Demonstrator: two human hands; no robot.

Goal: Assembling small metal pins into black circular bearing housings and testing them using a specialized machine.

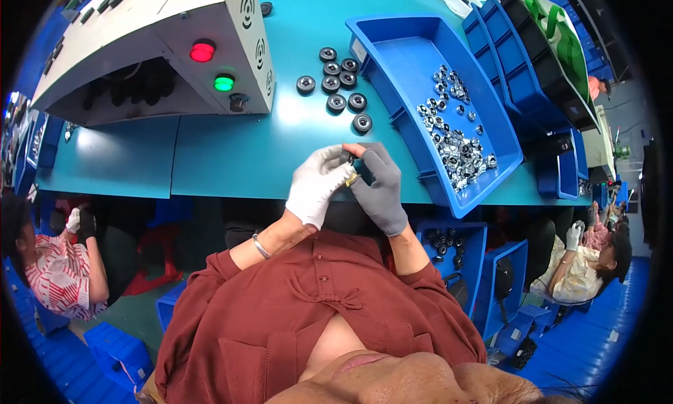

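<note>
From the head camera, we see our left hand (317, 185) in its white glove and our right hand (378, 188) in its grey glove pinched together on a small dark part (348, 167), just off the near left corner of the blue tray (378, 36). Both hands are closed on it, fingertips meeting. We judge the fit goes best held steady over the table edge (the yellowish bit between the fingers is too small to identify). Black wheels (337, 81) lie left of that tray; silvery parts (454, 134) lie inside it.
</note>
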